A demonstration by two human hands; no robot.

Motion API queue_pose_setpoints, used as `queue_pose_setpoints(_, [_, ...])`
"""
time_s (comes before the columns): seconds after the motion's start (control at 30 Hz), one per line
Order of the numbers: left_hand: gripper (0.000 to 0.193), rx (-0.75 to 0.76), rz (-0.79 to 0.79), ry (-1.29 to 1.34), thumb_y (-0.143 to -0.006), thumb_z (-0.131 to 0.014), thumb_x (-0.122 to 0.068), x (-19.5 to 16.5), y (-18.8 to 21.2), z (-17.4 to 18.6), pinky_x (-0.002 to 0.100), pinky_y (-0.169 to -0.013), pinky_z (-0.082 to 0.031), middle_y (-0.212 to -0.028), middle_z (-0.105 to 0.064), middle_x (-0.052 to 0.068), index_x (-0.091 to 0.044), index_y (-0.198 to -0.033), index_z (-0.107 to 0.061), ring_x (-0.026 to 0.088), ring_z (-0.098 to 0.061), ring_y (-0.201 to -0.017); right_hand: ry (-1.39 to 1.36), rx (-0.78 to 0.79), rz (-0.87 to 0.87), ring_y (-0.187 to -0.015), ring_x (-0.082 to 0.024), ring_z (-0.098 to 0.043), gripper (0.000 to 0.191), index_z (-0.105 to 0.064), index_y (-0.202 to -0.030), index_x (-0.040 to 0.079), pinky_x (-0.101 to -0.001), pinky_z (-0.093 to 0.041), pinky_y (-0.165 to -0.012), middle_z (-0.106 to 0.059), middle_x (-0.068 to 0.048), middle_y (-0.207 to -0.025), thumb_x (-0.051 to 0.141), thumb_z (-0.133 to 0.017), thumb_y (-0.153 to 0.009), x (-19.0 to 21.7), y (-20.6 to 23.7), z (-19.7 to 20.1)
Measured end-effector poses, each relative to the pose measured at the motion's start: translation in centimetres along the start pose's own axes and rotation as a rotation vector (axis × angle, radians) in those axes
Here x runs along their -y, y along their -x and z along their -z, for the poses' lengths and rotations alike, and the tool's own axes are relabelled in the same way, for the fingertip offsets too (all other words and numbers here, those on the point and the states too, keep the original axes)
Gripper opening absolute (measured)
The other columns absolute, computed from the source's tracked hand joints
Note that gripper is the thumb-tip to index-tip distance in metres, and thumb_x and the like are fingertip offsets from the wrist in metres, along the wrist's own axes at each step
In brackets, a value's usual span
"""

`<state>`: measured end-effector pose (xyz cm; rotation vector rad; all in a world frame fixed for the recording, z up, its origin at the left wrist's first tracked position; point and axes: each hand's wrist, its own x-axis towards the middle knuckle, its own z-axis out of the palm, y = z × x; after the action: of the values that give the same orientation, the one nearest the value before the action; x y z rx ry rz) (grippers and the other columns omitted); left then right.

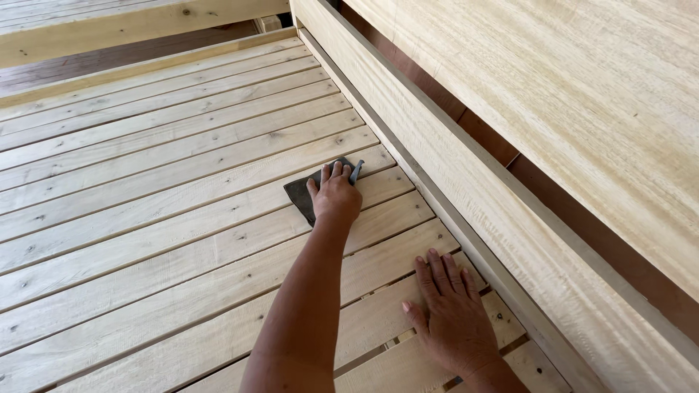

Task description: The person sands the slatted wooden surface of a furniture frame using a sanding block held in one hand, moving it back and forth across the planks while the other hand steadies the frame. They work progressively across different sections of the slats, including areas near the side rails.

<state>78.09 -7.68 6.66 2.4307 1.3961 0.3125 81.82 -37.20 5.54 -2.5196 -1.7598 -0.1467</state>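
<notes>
Two hands bear on pale wooden slats (145,218). Left hand (336,195) presses a dark sanding sheet (300,195) flat, fingers spread over it. Sheet appears thin, limp, light and gritty; best held under flat fingers. Right hand (453,313) lies flat, gripping nothing, beside the side rail (466,211).

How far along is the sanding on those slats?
Hard to say what is finished: all the slats look equally pale, with no clear sanded edge. In hand: the left hand presses a dark sanding sheet on a slat near the side rail, while the right hand lies flat.
</notes>
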Motion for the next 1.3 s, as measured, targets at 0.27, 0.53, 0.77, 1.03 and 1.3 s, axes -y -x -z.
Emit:
queue_pose_setpoints(0.27, [0.064,-0.022,-0.023,-0.043,-0.096,-0.044,-0.015,-0.7,-2.5,-0.3,0.06,-0.124,-0.009,-0.17,-0.02,-0.002,-0.018,-0.159,-0.033,0.023,-0.012,-0.158,-0.001,0.091,-0.043,-0.155,-0.031,-0.005,0.08,-0.011,-0.162,0.014,-0.0497,-0.002,-0.123,-0.007,-0.012,-0.17,0.059,-0.029,-0.099,0.3,-0.2,1.1])
queue_pose_setpoints(0.53, [0.062,-0.016,-0.108,-0.082,-0.097,-0.045,-0.016,1.2,-0.2,-1.8,0.058,-0.124,-0.011,-0.17,-0.025,-0.001,-0.018,-0.158,-0.037,0.022,-0.014,-0.158,0.019,-0.117,0.044,-0.154,-0.033,-0.009,0.078,-0.016,-0.161,0.01,-0.0506,-0.005,-0.122,-0.014,-0.015,-0.168,0.059,-0.028,-0.101,0.1,0.3,-0.2])
queue_pose_setpoints(0.77, [0.062,-0.016,-0.076,-0.072,-0.096,-0.043,-0.014,-0.3,-3.3,-1.2,0.059,-0.123,-0.011,-0.169,-0.025,-0.003,-0.019,-0.157,-0.035,0.022,-0.013,-0.157,-0.043,-0.011,-0.011,-0.155,-0.032,-0.008,0.079,-0.016,-0.162,0.012,-0.0503,-0.004,-0.123,-0.01,-0.013,-0.17,0.059,-0.028,-0.1,0.3,0.1,0.8])
queue_pose_setpoints(1.03, [0.054,-0.039,-0.155,-0.061,-0.102,-0.042,-0.019,1.9,0.5,-1.9,0.06,-0.125,-0.013,-0.168,-0.03,-0.002,-0.018,-0.156,-0.04,0.024,-0.018,-0.157,-0.044,-0.017,-0.01,-0.157,-0.033,-0.008,0.076,-0.016,-0.158,0.009,-0.0508,-0.005,-0.124,-0.012,-0.014,-0.169,0.059,-0.026,-0.102,0.4,0.6,0.5])
queue_pose_setpoints(1.3, [0.052,0.018,-0.055,-0.089,-0.102,-0.043,-0.014,-0.8,-2.4,-0.5,0.061,-0.125,-0.015,-0.167,-0.035,-0.002,-0.016,-0.154,-0.046,0.023,-0.02,-0.16,-0.075,0.032,-0.031,-0.156,-0.032,-0.006,0.076,-0.015,-0.158,0.011,-0.0495,-0.003,-0.124,-0.009,-0.014,-0.171,0.058,-0.026,-0.1,0.5,0.6,0.5])
